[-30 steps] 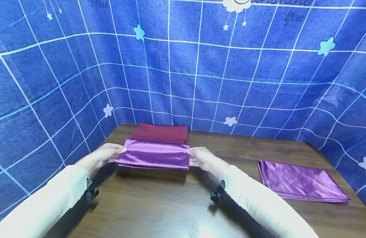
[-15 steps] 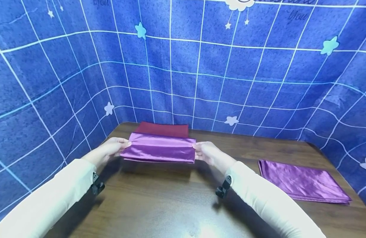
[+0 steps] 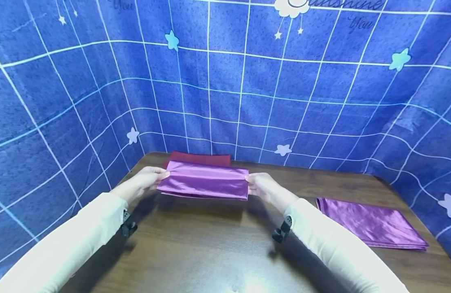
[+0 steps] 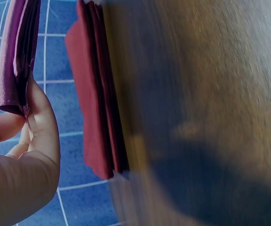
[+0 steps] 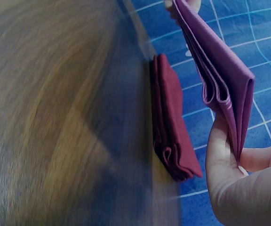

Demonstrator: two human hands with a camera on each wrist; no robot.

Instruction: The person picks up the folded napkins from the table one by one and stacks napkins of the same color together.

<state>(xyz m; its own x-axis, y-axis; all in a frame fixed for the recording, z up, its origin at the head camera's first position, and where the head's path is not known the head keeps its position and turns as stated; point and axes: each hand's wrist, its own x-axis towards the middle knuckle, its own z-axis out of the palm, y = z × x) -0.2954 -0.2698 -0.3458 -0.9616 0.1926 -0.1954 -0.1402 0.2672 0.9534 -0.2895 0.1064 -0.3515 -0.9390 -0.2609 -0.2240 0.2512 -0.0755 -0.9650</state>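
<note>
A folded purple satin cloth (image 3: 205, 181) is held up between my two hands, clear of the tabletop. My left hand (image 3: 150, 178) pinches its left end, thumb on top and fingers beneath. At the opposite end my right hand (image 3: 262, 187) pinches it the same way. Several stacked layers show along the cloth's edge in the right wrist view (image 5: 229, 89). Behind and below it lies a folded dark red cloth (image 3: 207, 158), partly hidden in the head view; the left wrist view shows this red cloth (image 4: 95, 94) lying on the table.
Another folded purple satin cloth (image 3: 372, 221) lies on the right side of the wooden table (image 3: 211, 252). A blue curtain (image 3: 225, 81) with white grid lines and stars rises behind the table and along both sides.
Both hands have moved rightward and slightly away toward the back, carrying the purple cloth, which now covers more of the red cloth in the head view. The grip stays the same.
</note>
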